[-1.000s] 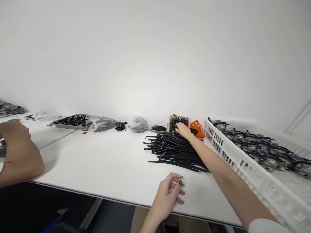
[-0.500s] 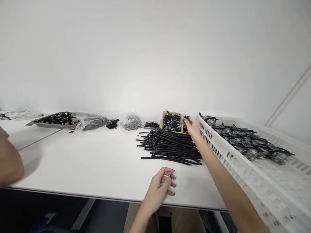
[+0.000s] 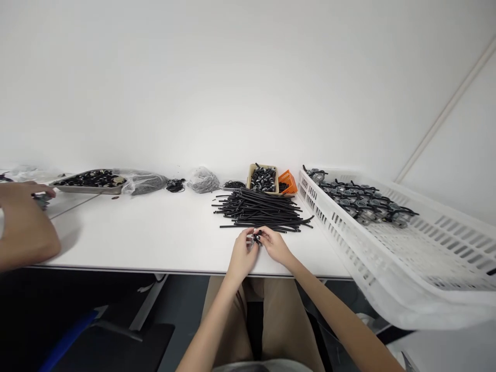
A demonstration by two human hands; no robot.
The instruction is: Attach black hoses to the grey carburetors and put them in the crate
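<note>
My left hand and my right hand meet at the front edge of the white table. Between their pinched fingertips sits a small black part. Just behind the hands lies a pile of black tubes. Farther back stand a tan box of small black and silver parts and an orange basket.
A white slotted crate with assembled black parts fills the right side and hangs over the table edge. Along the wall lie a metal tray, plastic bags and black rings. Another person's arm rests at the left.
My right hand has come back from the tan box to the front edge with a small part. My left hand has risen to meet it. The view has shifted downward.
</note>
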